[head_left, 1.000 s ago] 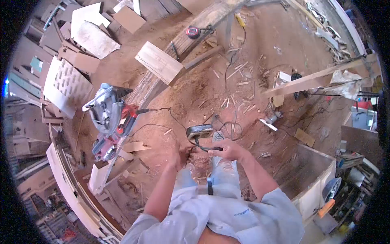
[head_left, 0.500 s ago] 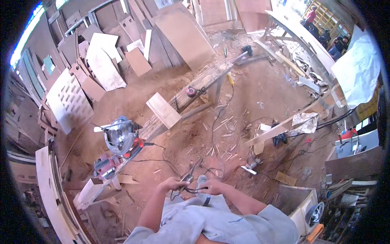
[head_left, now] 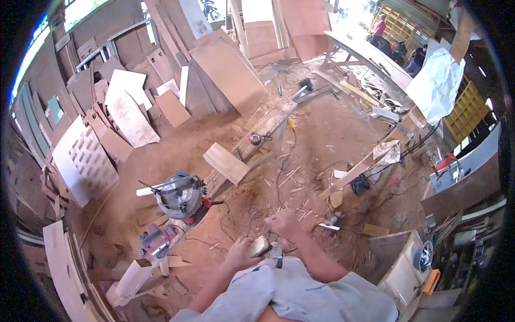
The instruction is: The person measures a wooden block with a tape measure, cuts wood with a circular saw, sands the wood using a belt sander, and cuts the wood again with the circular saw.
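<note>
My left hand (head_left: 241, 253) is low in front of my body with its fingers curled. A pale, rounded object (head_left: 258, 247) lies against its fingertips; I cannot make out whether it is a shoe or something held. Farther forward and to the right, my right hand (head_left: 284, 222) is closed, and what it holds, if anything, is hidden. A grey shoe (head_left: 276, 252) shows between my arms. Left of my hands, a circular saw (head_left: 182, 198) and a red power tool (head_left: 156, 240) rest along a long wooden beam. A short board (head_left: 226, 163) lies across that beam.
A red tape measure (head_left: 255, 139) sits farther along the beam (head_left: 279, 114). Cables and wood offcuts litter the dirt floor. Panels (head_left: 228, 70) lean at the back left. An open wooden box (head_left: 402, 268) stands at the right. Two people are in the far right background.
My hands have moved apart, the right one forward and up. The dark cords they held no longer show between them. The view has shifted, and the saw appears lower and farther right.
</note>
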`<state>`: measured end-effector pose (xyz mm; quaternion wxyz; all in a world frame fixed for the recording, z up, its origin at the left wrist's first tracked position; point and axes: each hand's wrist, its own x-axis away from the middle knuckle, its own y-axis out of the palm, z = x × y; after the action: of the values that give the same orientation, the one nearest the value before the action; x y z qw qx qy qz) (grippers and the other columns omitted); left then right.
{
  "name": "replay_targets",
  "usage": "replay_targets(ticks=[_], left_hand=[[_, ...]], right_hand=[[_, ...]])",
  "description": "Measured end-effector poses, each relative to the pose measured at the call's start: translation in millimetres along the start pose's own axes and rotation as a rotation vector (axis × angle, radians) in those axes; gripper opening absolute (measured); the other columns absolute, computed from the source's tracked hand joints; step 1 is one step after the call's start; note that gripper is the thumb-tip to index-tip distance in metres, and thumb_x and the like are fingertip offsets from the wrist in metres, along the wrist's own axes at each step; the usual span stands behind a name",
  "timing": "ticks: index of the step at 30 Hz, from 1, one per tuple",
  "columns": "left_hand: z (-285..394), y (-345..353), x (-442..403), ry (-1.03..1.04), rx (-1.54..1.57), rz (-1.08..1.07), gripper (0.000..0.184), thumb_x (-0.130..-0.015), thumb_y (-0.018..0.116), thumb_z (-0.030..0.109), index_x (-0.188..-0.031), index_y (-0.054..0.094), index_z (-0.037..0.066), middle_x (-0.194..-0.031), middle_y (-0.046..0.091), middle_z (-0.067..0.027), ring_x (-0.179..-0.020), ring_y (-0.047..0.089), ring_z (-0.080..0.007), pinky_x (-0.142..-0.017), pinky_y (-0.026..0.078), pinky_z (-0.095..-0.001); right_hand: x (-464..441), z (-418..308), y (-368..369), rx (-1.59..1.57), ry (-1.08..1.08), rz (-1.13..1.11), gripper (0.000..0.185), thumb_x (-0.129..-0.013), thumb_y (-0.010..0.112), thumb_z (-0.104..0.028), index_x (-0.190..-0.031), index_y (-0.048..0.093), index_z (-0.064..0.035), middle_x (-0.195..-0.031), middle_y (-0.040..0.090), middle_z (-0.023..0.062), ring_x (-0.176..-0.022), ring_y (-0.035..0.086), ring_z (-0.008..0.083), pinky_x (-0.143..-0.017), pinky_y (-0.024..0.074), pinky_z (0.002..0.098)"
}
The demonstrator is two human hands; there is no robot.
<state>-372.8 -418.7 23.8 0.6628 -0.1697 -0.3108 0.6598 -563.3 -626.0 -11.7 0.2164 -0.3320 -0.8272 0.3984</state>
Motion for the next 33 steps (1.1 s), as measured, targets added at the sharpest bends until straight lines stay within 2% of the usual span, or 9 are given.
replay_targets(ticks=[3,6,10,14,18,21,24,30,33], left_hand=[[2,1,2,0.239,-0.101,0.012,0.084,-0.075,0.092,0.049,-0.138,0.06,0.002,-0.137,0.06,-0.0226,-0.13,0.06,-0.0407,-0.11,0.051,-0.0477],[4,-3,5,0.311,-0.122,-0.069,0.081,-0.076,0.091,0.047,-0.137,0.059,0.004,-0.142,0.056,-0.0226,-0.136,0.056,-0.0405,-0.113,0.05,-0.047],[0,-21,19,0.218,-0.052,-0.112,0.081,-0.076,0.091,0.047,-0.136,0.059,0.002,-0.145,0.055,-0.0224,-0.133,0.059,-0.0414,-0.112,0.051,-0.0469],[-20,-22,28,0.164,0.012,-0.043,0.081,-0.075,0.092,0.046,-0.134,0.06,0.002,-0.141,0.057,-0.021,-0.13,0.061,-0.0416,-0.11,0.052,-0.0476],[-20,-35,35,0.081,0.055,-0.052,0.075,-0.075,0.092,0.043,-0.129,0.063,0.001,-0.137,0.06,-0.0193,-0.128,0.062,-0.0403,-0.107,0.053,-0.0465],[-23,-34,34,0.072,0.109,-0.03,0.074,-0.073,0.094,0.04,-0.129,0.063,0.001,-0.135,0.06,-0.0192,-0.126,0.063,-0.0402,-0.107,0.053,-0.0459],[-11,-30,17,0.046,0.127,-0.053,0.071,-0.072,0.095,0.036,-0.127,0.066,0.001,-0.138,0.06,-0.0188,-0.13,0.061,-0.0402,-0.108,0.052,-0.0466],[-10,-7,-19,0.052,0.217,0.253,0.071,-0.067,0.099,0.035,-0.124,0.072,0.001,-0.152,0.054,-0.0177,-0.138,0.054,-0.036,-0.109,0.051,-0.0483],[-3,-18,-20,-0.316,0.846,0.191,0.053,-0.081,0.092,0.03,-0.12,0.071,0.002,-0.12,0.064,-0.0069,-0.106,0.065,-0.0178,-0.09,0.051,-0.0359]], right_hand=[[-21,-24,47,0.09,0.147,-0.304,0.039,-0.1,0.072,-0.039,-0.107,0.078,-0.0012,-0.109,0.079,0.0148,-0.091,0.074,0.0308,-0.088,0.0564,0.0494],[-43,7,105,-0.49,0.185,-0.326,0.039,-0.106,0.067,-0.038,-0.106,0.076,0.0,-0.096,0.077,0.012,-0.075,0.072,0.0253,-0.077,0.0602,0.0447],[-47,-55,59,-1.545,0.572,-0.006,0.041,-0.111,0.061,-0.041,-0.109,0.074,-0.0025,-0.077,0.068,0.005,-0.066,0.067,0.0189,-0.067,0.0611,0.0418],[-75,-46,17,-1.742,0.53,0.258,0.039,-0.11,0.062,-0.044,-0.107,0.069,-0.006,-0.07,0.061,0.0021,-0.056,0.059,0.0186,-0.054,0.0522,0.0398],[-107,18,-41,-1.713,0.483,0.614,0.04,-0.111,0.058,-0.051,-0.092,0.057,-0.0152,-0.065,0.05,-0.0002,-0.051,0.048,0.016,-0.05,0.0441,0.037],[-98,20,-112,-1.675,0.414,0.508,0.035,-0.113,0.058,-0.045,-0.096,0.059,-0.0146,-0.066,0.048,-0.0012,-0.052,0.045,0.0135,-0.048,0.0394,0.0327],[-90,-1,-144,-1.423,0.316,0.63,0.031,-0.114,0.056,-0.041,-0.108,0.066,-0.0115,-0.068,0.047,-0.0024,-0.056,0.046,0.0104,-0.05,0.0372,0.029],[-75,-17,-177,-1.209,-0.039,0.655,0.04,-0.113,0.06,-0.037,-0.135,0.067,-0.0045,-0.078,0.058,-0.0022,-0.067,0.053,0.007,-0.057,0.0396,0.0233],[-66,-16,-186,-1.067,-0.244,0.651,0.028,-0.109,0.068,-0.022,-0.13,0.069,-0.004,-0.089,0.068,-0.0003,-0.078,0.061,0.0081,-0.07,0.0502,0.0257]])
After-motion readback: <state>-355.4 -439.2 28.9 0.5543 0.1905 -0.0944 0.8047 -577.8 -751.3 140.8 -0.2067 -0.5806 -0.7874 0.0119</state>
